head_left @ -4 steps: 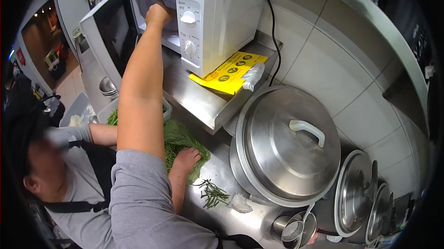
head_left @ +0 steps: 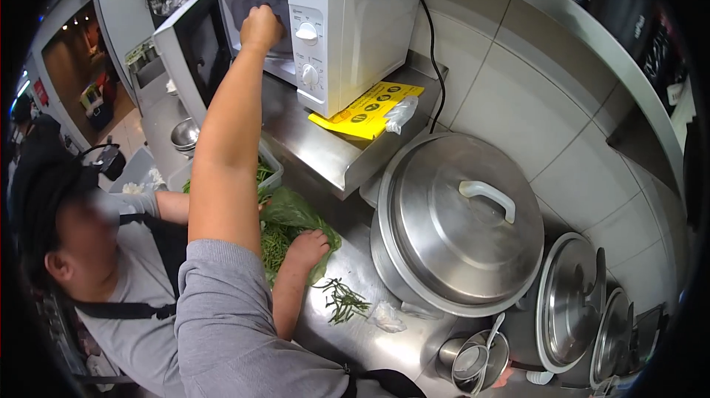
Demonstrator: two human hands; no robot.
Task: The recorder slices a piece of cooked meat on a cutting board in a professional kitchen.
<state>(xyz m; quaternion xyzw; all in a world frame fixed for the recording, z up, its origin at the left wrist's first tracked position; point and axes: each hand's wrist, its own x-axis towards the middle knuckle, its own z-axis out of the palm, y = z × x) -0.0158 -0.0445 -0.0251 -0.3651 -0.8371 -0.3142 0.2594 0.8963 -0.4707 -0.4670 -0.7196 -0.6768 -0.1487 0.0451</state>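
My left hand [head_left: 260,28] reaches into the open white microwave [head_left: 355,35], its fingers curled; whatever they may hold is hidden. The microwave's door [head_left: 177,50] swings out to the left of my forearm. The appliance stands on a steel shelf [head_left: 303,146], above a yellow printed sheet [head_left: 370,106] with a crumpled clear plastic piece [head_left: 399,115] on it. My right hand is out of sight.
A co-worker in cap and apron [head_left: 111,265] works at the left, a hand [head_left: 307,248] on bagged greens [head_left: 277,243]. Loose greens [head_left: 344,302] lie on the steel counter. Lidded pots [head_left: 455,243] and nested steel containers [head_left: 466,361] stand at the right.
The view has shifted slightly, with the co-worker appearing a little higher and further right. My left hand stays inside the microwave with little visible movement relative to it.
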